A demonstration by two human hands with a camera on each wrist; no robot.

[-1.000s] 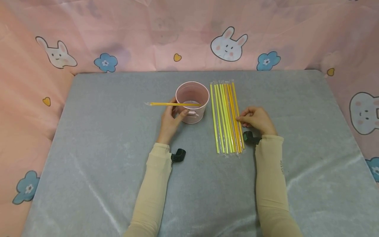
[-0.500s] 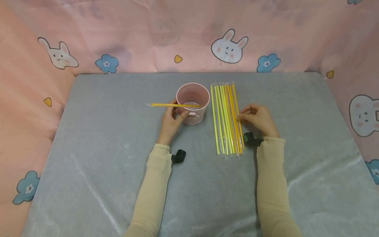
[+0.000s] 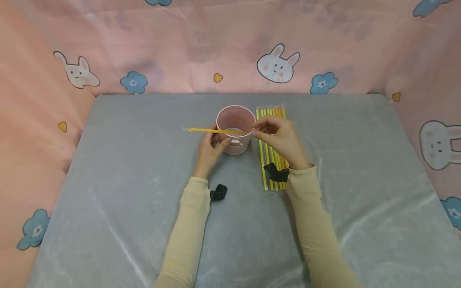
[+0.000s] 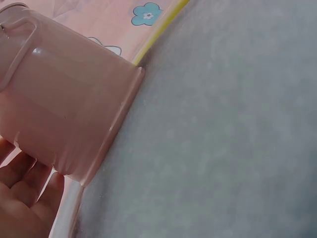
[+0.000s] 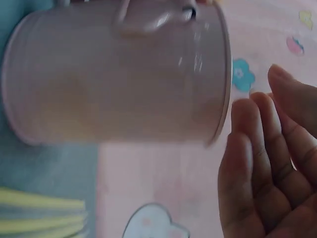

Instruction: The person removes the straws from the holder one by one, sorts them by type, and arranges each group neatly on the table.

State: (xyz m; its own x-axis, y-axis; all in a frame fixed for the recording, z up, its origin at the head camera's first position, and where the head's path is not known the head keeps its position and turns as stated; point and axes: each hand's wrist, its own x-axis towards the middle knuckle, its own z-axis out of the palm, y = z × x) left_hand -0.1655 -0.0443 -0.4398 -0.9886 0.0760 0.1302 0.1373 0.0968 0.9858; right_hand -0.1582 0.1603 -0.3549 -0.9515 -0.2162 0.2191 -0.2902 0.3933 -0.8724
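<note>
My left hand (image 3: pixel 209 154) holds the left side of a small pink bucket (image 3: pixel 235 151), thumb near the handle's mount at the front; the bucket stands upright. A wrapped orange straw (image 3: pixel 203 130) leans over the bucket's left rim, its right end within the mouth. At the bucket's right rim is my right hand (image 3: pixel 281 136). In the right wrist view, that hand's fingers (image 5: pixel 240 163) are loosely bent, thumb apart, with nothing between them. Beneath the right forearm and hand lies a row of wrapped yellow-green and orange straws (image 3: pixel 262 160), partly hidden.
The grey cloth-covered table (image 3: pixel 137 192) extends around the bucket on all sides. Behind it and at both sides hangs a pink curtain (image 3: pixel 173 48) printed with rabbits and flowers. A dark wrist camera (image 3: pixel 276 173) on the right arm sits over the straws.
My right hand has moved left from the right edge of the straw row to the bucket's right rim. The left hand keeps its hold. The head view has tilted slightly upward.
</note>
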